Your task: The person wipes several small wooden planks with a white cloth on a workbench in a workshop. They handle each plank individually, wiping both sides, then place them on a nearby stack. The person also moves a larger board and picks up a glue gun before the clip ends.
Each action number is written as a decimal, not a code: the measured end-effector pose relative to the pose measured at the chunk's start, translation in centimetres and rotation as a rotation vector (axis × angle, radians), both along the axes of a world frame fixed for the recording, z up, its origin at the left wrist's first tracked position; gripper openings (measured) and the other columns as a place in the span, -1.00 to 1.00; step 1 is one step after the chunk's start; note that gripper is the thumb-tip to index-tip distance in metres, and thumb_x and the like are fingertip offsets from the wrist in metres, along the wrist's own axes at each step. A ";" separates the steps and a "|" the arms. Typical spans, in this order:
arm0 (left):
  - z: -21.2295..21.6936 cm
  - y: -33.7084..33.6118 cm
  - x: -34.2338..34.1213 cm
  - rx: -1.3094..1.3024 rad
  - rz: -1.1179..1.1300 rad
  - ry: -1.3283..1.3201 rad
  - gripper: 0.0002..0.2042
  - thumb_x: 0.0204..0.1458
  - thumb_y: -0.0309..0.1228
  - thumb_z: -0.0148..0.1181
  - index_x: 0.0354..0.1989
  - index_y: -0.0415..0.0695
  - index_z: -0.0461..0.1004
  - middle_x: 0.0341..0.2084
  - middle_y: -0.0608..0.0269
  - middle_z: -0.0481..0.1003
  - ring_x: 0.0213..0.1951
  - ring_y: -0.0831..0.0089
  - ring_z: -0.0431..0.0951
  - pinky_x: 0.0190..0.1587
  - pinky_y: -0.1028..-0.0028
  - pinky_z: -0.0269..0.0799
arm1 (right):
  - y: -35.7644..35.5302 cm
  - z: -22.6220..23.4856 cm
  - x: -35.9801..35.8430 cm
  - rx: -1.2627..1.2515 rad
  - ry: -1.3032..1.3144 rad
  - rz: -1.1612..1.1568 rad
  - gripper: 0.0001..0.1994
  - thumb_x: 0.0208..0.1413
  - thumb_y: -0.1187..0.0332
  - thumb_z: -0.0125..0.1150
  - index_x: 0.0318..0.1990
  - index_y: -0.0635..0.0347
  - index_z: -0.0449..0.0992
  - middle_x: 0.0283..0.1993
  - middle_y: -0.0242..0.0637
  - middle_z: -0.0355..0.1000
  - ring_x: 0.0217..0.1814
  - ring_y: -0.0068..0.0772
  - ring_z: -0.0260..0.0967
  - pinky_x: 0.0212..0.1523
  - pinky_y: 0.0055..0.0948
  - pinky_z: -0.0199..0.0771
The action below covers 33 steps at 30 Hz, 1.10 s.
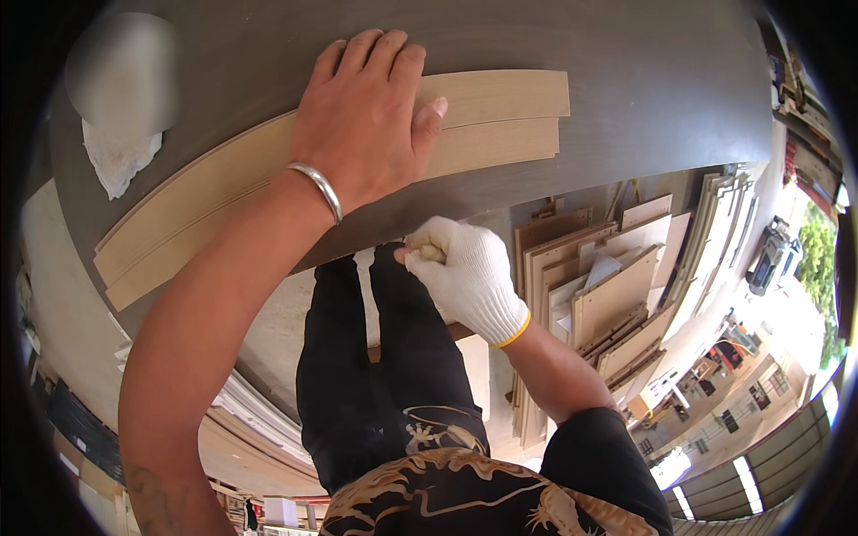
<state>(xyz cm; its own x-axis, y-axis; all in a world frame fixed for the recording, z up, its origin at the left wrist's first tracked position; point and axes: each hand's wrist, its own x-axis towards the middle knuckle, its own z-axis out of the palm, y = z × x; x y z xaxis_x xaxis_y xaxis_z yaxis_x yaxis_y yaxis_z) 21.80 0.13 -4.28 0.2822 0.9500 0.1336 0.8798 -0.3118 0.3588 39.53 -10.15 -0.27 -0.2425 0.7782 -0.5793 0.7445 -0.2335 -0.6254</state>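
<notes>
My bare left hand, with a silver bangle at the wrist, lies over two light wood-coloured strips on a dark grey tabletop. Its fingers are stretched out and reach past the far edge of the strips; the thumb points right. Side by side, the strips run lengthwise along the near part of the table. My right hand, in a white knit glove with a yellow cuff edge, is closed in a fist just off the table's near edge. Whatever it may hold is hidden by the fingers.
A crumpled white sheet or bag sits at the table's far left, partly behind a blurred pale patch. Right of my legs, several wooden panels lean in a stack. Long boards lie low on the left.
</notes>
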 end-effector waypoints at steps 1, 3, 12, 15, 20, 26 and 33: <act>0.0 0.0 0.0 0.002 -0.013 -0.003 -0.49 0.23 -0.19 0.16 0.26 -0.26 0.42 0.26 -0.01 0.46 0.35 0.03 0.36 0.43 0.05 0.19 | -0.7 -0.2 0.6 -0.035 0.020 -0.071 -0.79 0.07 0.31 0.54 -0.28 0.25 0.65 -0.58 -0.23 0.43 -0.53 -0.27 0.40 -0.35 -0.33 0.48; 0.1 0.0 -0.1 0.005 -0.035 -0.008 -0.50 0.22 -0.21 0.16 0.26 -0.25 0.43 0.27 0.00 0.45 0.33 0.01 0.37 0.43 0.05 0.20 | -1.5 -0.3 1.9 -0.139 0.127 -0.119 -0.78 0.07 0.34 0.54 -0.25 0.29 0.67 -0.60 -0.25 0.40 -0.53 -0.37 0.35 -0.36 -0.37 0.47; 2.3 0.0 0.0 0.009 -0.445 0.064 -0.39 0.06 -0.25 0.19 0.39 0.15 0.46 0.45 0.03 0.29 0.42 0.00 0.27 0.49 -0.05 0.10 | 2.9 0.5 9.3 -0.186 0.328 -0.569 -0.89 0.12 0.55 0.31 -0.21 0.33 0.70 -0.37 -0.49 0.58 -0.33 -0.75 0.38 -0.26 -0.63 0.41; 2.7 0.2 0.2 -0.014 -0.526 0.096 -0.39 0.01 -0.27 0.22 0.35 0.21 0.50 0.48 0.05 0.27 0.44 -0.01 0.26 0.50 -0.08 0.09 | 4.7 0.2 11.6 -0.052 0.298 -0.559 -0.82 0.15 0.40 0.41 -0.17 0.31 0.72 -0.33 -0.35 0.66 -0.28 -0.67 0.50 -0.19 -0.56 0.52; 3.2 0.0 1.3 0.015 -0.516 0.155 -0.39 -0.01 -0.33 0.27 0.33 0.19 0.52 0.45 0.07 0.31 0.46 -0.03 0.24 0.52 -0.09 0.06 | 6.0 -0.1 13.5 -0.055 0.356 -0.643 -0.83 0.16 0.38 0.41 -0.17 0.28 0.73 -0.34 -0.37 0.65 -0.29 -0.67 0.46 -0.20 -0.56 0.49; 2.5 -2.8 6.9 0.028 -0.315 0.130 -0.45 0.07 -0.46 0.24 0.31 0.11 0.54 0.42 0.13 0.37 0.45 0.00 0.27 0.50 -0.09 0.11 | 6.0 -0.4 14.2 -0.114 0.435 -0.730 -0.84 0.20 0.42 0.42 -0.15 0.34 0.70 -0.33 -0.52 0.54 -0.31 -0.76 0.29 -0.29 -0.66 0.26; 0.5 -2.7 12.0 0.149 -0.193 0.043 -0.59 0.06 -0.44 0.26 0.12 0.18 0.64 0.30 0.14 0.47 0.30 0.10 0.42 0.41 -0.04 0.26 | 5.7 -1.1 15.2 -0.160 0.448 -0.748 -0.83 0.18 0.38 0.43 -0.17 0.30 0.70 -0.41 -0.56 0.47 -0.42 -0.78 0.22 -0.41 -0.64 0.18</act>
<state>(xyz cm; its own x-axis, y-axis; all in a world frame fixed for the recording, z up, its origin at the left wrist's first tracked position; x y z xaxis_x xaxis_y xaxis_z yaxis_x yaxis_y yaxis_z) 33.77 -2.53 -3.79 0.4650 0.8486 0.2524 0.8121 -0.5224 0.2601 54.69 -4.48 -1.41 0.0676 0.7418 -0.6672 0.0546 -0.6704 -0.7400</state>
